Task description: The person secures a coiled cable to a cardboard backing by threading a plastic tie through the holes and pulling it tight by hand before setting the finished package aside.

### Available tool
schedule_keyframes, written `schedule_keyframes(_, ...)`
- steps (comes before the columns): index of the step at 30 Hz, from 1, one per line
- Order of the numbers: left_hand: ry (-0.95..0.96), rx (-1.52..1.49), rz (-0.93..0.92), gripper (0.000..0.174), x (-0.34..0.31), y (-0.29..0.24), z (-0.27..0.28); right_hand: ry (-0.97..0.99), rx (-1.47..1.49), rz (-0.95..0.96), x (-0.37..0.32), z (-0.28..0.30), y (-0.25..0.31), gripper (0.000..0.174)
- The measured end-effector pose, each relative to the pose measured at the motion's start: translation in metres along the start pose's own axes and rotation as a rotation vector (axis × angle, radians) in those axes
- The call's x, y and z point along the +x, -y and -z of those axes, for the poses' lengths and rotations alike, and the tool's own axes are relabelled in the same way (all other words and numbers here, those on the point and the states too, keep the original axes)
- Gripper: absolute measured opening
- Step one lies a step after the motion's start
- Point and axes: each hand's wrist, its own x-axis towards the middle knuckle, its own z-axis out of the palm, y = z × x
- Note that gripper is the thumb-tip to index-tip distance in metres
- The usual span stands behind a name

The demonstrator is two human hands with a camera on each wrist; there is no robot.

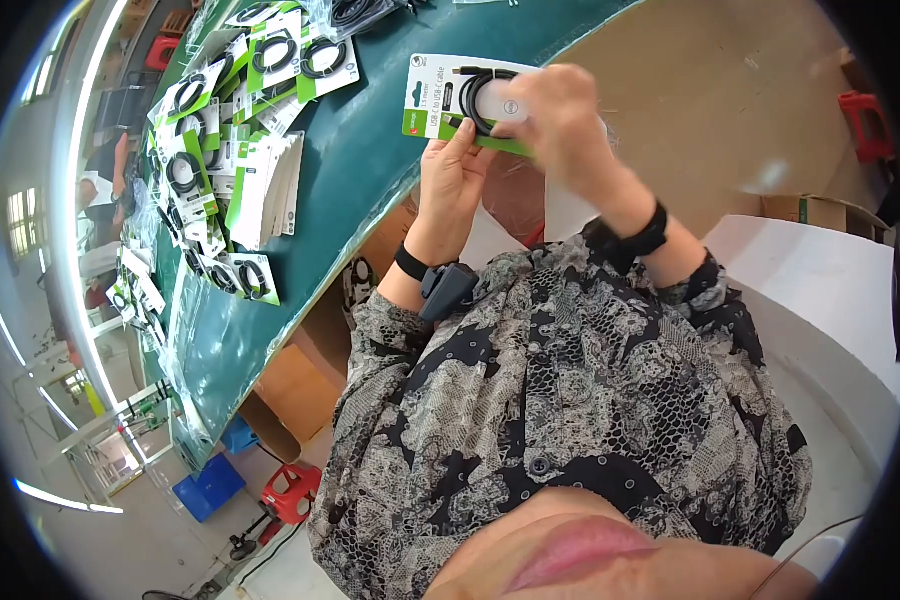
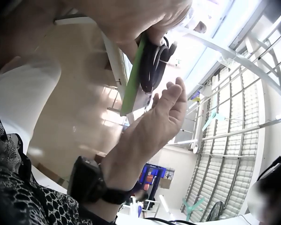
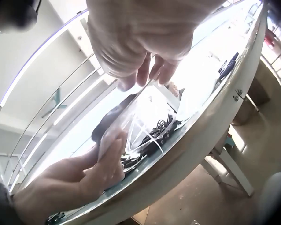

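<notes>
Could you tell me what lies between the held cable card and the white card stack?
In the head view, only bare green table separates the cable card from the stack.

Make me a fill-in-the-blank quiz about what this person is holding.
The left hand and right hand hold a cable card over a ___ table.
The cable coiled on the card is ___.
More cable packs lie piled on the table to the person's ___.
Missing words: green; black; left.
</notes>
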Motion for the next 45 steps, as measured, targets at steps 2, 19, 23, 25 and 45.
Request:
schedule_keyframes(2,-0.026,-0.020,-0.003,0.017,-0.004,0.001,-0.003,-0.076,0.164,-0.084,0.012,0.012,-0.027,0.037)
schedule_keyframes(19,0.048,0.075,0.042,0.023,-0.013,0.009,0.002,0.272,0.203,0.007,0.028,0.002,-0.022,0.042)
schedule_keyframes(23,0.061,0.058,0.018,0.023,-0.015,0.014,0.000,0.195,0.129,0.098,0.031,0.002,-0.017,0.036)
schedule_keyframes(25,0.061,0.060,0.016,0.022,-0.014,0.010,0.000,0.187,0.128,0.164,0.044,0.019,-0.006,0.034)
schedule_keyframes(45,0.020,0.090,-0.053,0.020,-0.003,-0.001,-0.003,0.427,0.307,0.430,0.076,0.034,-0.001,0.024)
